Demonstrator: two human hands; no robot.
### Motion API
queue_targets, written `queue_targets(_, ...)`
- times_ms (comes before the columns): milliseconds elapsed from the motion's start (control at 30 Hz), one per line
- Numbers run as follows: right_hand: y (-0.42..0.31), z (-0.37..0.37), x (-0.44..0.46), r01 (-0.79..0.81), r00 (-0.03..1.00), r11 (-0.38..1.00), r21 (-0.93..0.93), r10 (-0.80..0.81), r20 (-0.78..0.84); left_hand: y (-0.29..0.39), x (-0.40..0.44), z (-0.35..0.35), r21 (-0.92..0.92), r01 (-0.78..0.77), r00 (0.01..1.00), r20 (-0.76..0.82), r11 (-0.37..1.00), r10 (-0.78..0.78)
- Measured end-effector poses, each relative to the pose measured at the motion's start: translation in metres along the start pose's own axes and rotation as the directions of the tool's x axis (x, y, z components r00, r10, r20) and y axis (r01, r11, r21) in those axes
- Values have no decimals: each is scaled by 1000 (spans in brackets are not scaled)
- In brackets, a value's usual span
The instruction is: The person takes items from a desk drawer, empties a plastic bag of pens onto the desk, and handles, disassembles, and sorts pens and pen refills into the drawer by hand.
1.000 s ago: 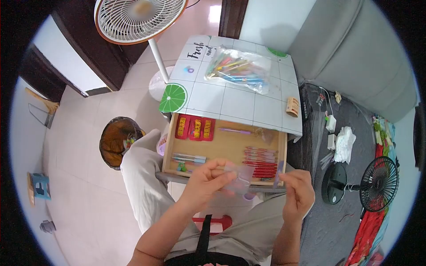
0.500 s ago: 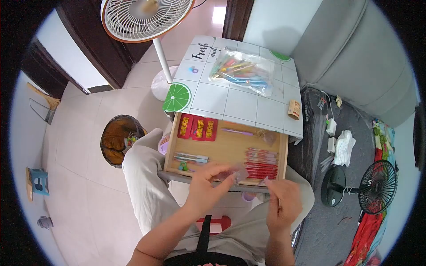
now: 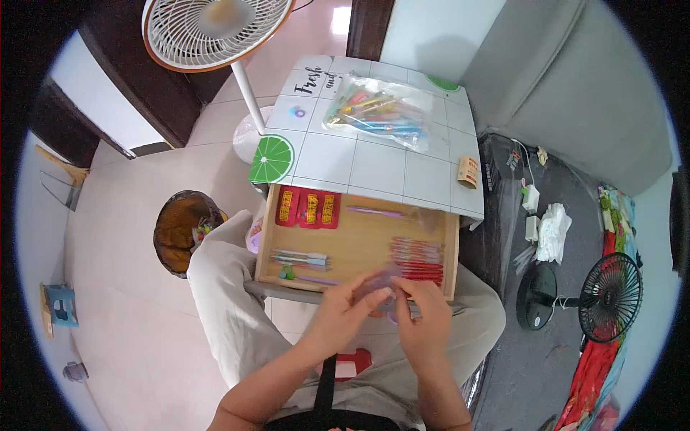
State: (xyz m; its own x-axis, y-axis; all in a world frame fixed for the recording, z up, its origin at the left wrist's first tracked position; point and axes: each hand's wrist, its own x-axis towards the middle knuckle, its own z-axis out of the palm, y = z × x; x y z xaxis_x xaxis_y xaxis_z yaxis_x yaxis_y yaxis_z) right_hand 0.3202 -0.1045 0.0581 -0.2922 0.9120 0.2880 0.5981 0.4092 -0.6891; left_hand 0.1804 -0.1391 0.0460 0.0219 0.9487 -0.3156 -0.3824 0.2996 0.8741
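Note:
Near the drawer's front edge, my left hand [image 3: 343, 307] pinches a small clear plastic piece [image 3: 375, 281], possibly a little bag. My right hand [image 3: 424, 312] is pressed up against it, thumb and fingers together; what those fingers hold is too small to name. Beyond both hands the open drawer [image 3: 359, 248] holds red packets [image 3: 307, 208] at the back left, a purple pen [image 3: 375, 212], grey-capped pens [image 3: 300, 258] at the left and a row of red and pink pens [image 3: 417, 260] at the right.
A clear bag of pens [image 3: 379, 115] and a brown paper roll [image 3: 468, 172] lie on the tiled tabletop [image 3: 327, 154]. A white fan [image 3: 215, 29] stands at the back left, a waste bin [image 3: 183, 233] on the floor. At the right are a black fan [image 3: 609, 298] and white tissue [image 3: 553, 233].
My right hand has moved left from the drawer's right corner to meet my left hand. The strip seen earlier at its fingertips no longer shows separately. The view has shifted slightly.

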Motion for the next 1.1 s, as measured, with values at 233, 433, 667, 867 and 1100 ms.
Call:
queue_targets(233, 61, 15, 26, -614, 788, 566, 551, 393, 475, -25, 16, -32, -41, 97, 981, -165, 994, -103)
queue_targets(433, 170, 49, 80, -87, 975, 877, -472, 173, 142, -21, 17, -40, -17, 90, 971, -222, 996, -91)
queue_targets(667, 209, 60, 91, 20, 943, 716, -698, 218, 251, -14, 11, -49, 17, 41, 964, -262, 999, -35)
queue_targets(867, 148, 36, 76, -197, 970, 850, -488, 240, 27, -19, 10, -53, -109, -53, 960, -279, 993, 21)
queue_targets(1100, 116, 3, 51, -318, 947, 941, 117, 320, -3, -18, 2, -46, -248, -50, 975, -221, 968, -6)
